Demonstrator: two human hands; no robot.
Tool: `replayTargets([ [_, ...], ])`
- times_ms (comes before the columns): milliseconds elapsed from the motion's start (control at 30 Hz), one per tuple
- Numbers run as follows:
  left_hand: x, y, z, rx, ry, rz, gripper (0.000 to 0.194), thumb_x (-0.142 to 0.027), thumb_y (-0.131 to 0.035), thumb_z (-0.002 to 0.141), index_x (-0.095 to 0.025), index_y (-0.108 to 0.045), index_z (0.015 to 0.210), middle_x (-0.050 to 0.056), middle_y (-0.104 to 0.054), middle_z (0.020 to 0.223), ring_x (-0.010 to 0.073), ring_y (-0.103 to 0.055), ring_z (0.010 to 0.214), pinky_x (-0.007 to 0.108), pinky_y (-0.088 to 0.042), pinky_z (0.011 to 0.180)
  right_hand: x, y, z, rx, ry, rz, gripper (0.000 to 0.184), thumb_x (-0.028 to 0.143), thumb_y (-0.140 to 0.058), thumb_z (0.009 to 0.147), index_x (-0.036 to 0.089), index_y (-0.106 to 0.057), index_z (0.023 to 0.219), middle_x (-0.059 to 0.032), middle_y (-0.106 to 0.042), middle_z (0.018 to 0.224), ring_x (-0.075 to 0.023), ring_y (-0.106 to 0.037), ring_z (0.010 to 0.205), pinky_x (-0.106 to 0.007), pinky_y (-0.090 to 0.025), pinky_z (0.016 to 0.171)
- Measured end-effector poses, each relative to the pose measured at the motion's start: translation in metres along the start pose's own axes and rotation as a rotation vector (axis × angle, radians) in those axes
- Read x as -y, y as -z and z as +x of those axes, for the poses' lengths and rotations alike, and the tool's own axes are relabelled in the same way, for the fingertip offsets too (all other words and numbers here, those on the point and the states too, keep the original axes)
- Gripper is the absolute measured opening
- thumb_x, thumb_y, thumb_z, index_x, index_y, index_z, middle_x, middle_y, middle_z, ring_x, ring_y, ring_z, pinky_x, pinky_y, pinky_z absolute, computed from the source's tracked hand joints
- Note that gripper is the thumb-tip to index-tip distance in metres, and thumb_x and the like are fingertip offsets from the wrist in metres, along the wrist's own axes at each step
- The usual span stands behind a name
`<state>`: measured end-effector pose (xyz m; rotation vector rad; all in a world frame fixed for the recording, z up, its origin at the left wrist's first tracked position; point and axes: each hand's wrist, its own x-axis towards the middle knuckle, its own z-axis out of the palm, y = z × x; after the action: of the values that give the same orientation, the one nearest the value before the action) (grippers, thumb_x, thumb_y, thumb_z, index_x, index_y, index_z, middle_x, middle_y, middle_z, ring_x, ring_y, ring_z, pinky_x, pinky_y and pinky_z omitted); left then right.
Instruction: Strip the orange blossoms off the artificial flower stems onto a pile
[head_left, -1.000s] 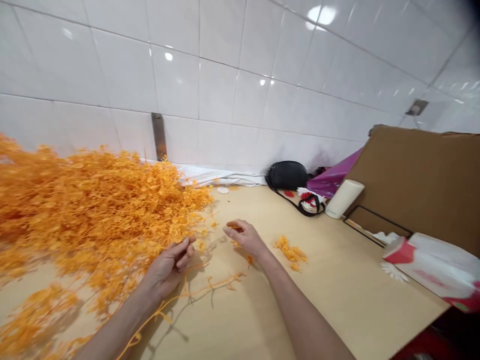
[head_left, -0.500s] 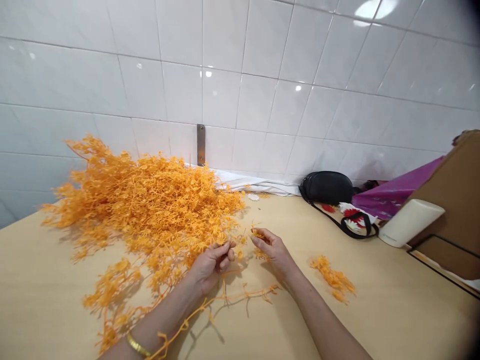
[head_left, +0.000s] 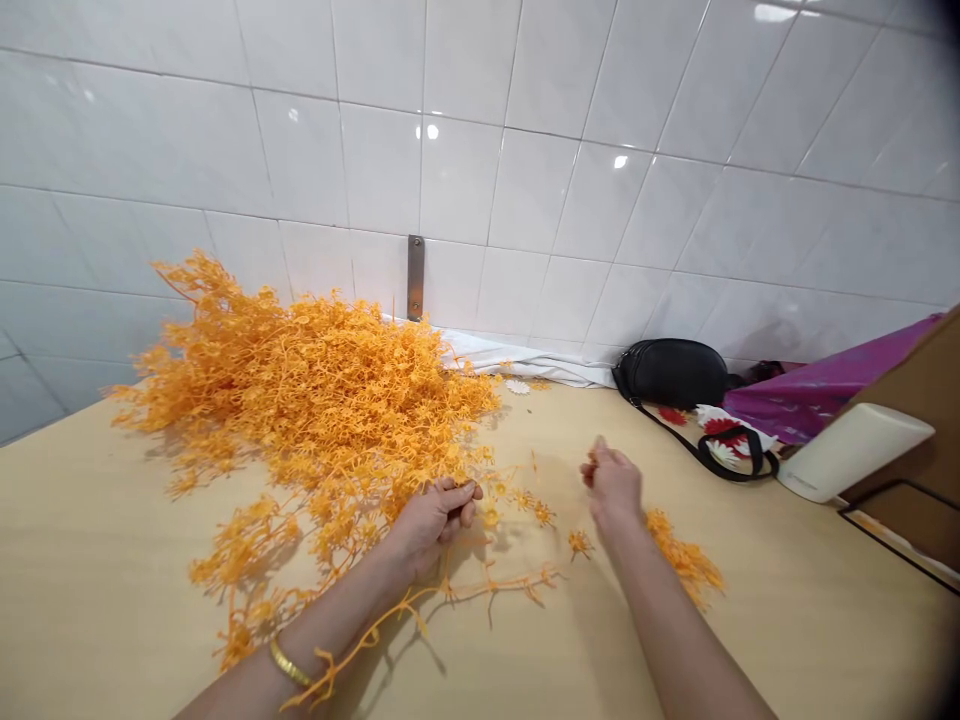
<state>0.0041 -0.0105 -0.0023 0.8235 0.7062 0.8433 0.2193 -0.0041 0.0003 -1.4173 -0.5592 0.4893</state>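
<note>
A big heap of orange plastic flower sprigs covers the left of the wooden table. My left hand rests at the heap's near edge, fingers curled and pinched on an orange sprig that trails back under my wrist. My right hand hovers over the table to the right, fingers closed on a small orange piece. A small pile of plucked orange bits lies just right of that hand. Loose orange bits lie between my hands.
White tiled wall behind. A black pouch with strap, red-and-white flowers, a purple bag, a white cylinder and a brown cardboard box stand at the right. A white cloth lies along the wall.
My right hand has moved right, away from the left hand toward the small pile. The left hand stays pinched on the sprig. The view has swung left.
</note>
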Motion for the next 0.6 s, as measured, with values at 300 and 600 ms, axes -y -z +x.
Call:
replayTargets([
  [300, -0.003, 0.005, 0.005, 0.001, -0.017, -0.201, 0.011, -0.019, -0.053, 0.073, -0.009, -0.056, 0.075, -0.002, -0.051, 0.055, 0.0, -0.031, 0.036, 0.014, -0.021, 0.037, 0.014, 0.002, -0.02, 0.472, 0.096, -0.045, 0.024, 0.036, -0.056, 0.065, 0.018, -0.054, 0.08, 0.005, -0.046, 0.053, -0.0074, -0.04, 0.044, -0.02, -0.032, 0.044],
  [600, 0.002, -0.001, 0.002, 0.067, -0.081, -0.04, 0.015, -0.023, -0.058, 0.069, -0.008, -0.059, 0.068, 0.001, -0.053, 0.056, 0.0018, -0.036, 0.039, 0.016, -0.024, 0.04, 0.007, -0.016, -0.053, 0.852, 0.265, -0.256, 0.033, 0.044, -0.058, 0.067, 0.018, -0.058, 0.088, -0.0004, -0.054, 0.074, -0.0117, -0.047, 0.063, -0.022, -0.036, 0.056],
])
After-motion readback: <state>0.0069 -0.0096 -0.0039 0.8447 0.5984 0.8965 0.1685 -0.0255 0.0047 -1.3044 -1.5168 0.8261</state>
